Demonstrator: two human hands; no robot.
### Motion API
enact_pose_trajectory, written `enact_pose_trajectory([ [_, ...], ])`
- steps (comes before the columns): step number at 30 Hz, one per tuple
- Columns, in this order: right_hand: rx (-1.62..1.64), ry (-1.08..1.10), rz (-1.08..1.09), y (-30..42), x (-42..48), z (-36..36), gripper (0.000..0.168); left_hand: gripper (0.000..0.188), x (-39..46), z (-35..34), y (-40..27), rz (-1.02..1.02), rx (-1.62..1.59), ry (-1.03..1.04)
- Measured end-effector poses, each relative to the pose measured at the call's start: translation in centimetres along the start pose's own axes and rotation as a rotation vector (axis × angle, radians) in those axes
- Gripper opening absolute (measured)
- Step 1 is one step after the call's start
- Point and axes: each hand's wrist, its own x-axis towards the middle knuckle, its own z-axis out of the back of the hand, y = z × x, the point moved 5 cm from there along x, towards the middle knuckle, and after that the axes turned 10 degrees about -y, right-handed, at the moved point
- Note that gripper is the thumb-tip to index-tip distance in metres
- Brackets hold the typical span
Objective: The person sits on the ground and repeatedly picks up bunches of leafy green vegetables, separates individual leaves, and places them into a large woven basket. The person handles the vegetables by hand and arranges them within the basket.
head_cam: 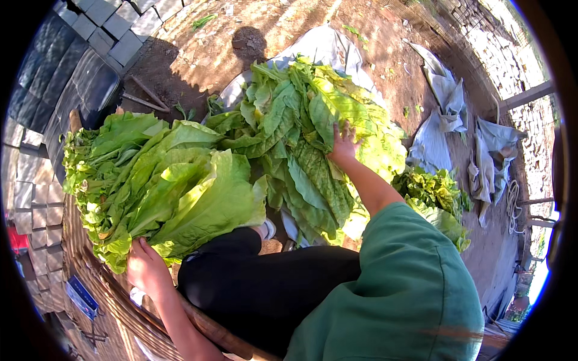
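Note:
My left hand (149,266) is at the near edge of a thick row of large green leaves (180,180) that look like tobacco. Its thumb and a finger press against the leaf edge; the other fingers are hidden. The cut stem ends of this row face left, and the blades fan out to the right. Fingers apart, my right hand (344,143) rests on a big heap of similar green and yellowish leaves (293,117), with nothing seen gripped. A pale sheet (327,40) lies under the heap.
A wooden pole (216,327) runs below my left forearm. Dark padded seating (86,85) and stacked blocks (117,27) stand at left. More leaves (433,203) and crumpled grey sheeting (433,135) lie at right. A blue packet (82,298) is at lower left.

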Motion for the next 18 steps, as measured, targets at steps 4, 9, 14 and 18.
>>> enact_pose_trajectory([
  [4,0.07,0.132,-0.168,-4.7,0.4,-3.8,0.123,0.02,-0.1,-0.1,0.1,-0.037,0.014,-0.018],
  [9,0.324,0.041,-0.171,-6.7,4.0,-5.6,0.101,0.022,0.1,-0.1,-0.5,-0.025,0.047,0.019],
  [14,0.592,-0.147,0.152,-7.7,2.3,0.3,0.061,0.023,0.1,0.2,-0.5,-0.013,0.024,0.006],
  [18,0.747,-0.099,0.136,-10.9,-1.0,5.2,0.059,0.024,0.1,0.2,-0.5,0.0,0.051,0.056],
])
